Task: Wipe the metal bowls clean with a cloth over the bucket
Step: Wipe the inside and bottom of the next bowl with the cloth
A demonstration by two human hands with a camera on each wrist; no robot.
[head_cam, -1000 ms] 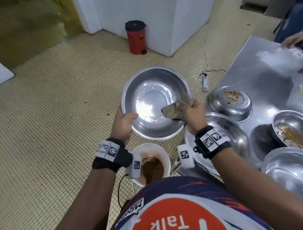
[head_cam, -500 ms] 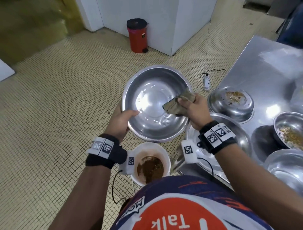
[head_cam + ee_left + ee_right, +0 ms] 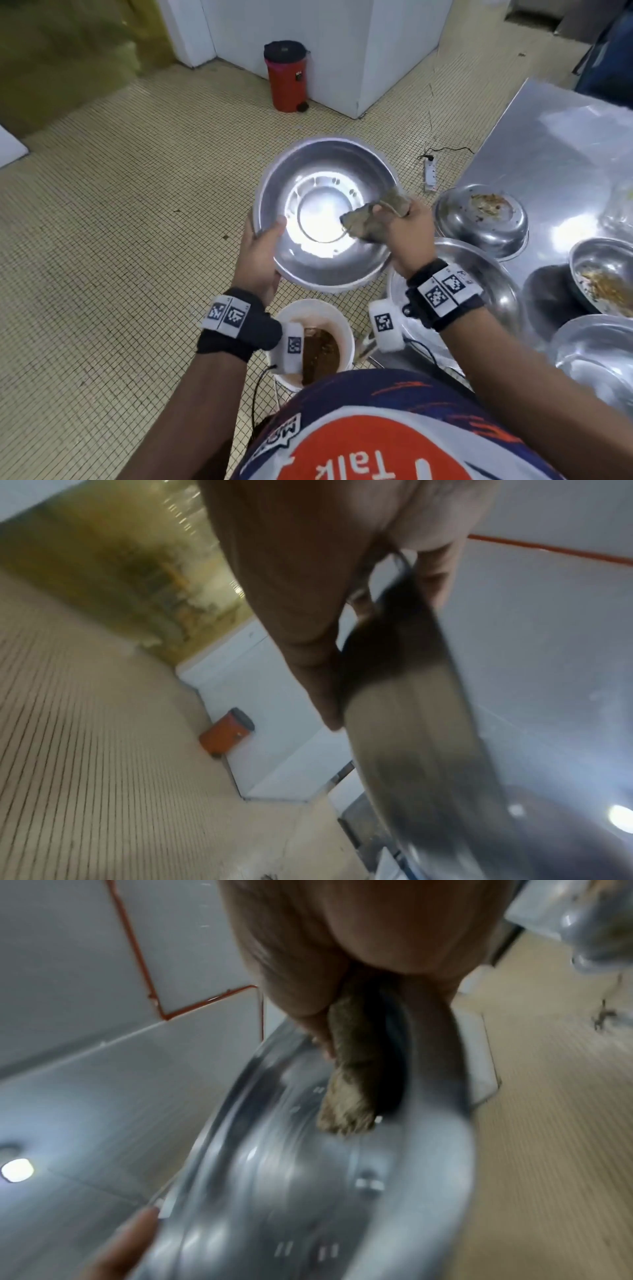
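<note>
- Your left hand grips the metal bowl at its near-left rim, thumb hooked inside, fingers curled under the outer wall.
- Your right hand pinches the brown cloth, pressing it on the bowl's inner right wall, just beside the flat bottom.
- You hold the bowl in the air above the tiled floor, tilted toward you; the white bucket of brown waste sits below its near edge, close to your body.
- Compared with 0.5 s ago, the bowl faces you more squarely, its round base now glaring, and the cloth sits slightly nearer the centre.
- The steel table lies just right of your right wrist, with 4 other bowls on it; the nearest bowl is under that wrist. Open floor lies to the left and ahead.
</note>
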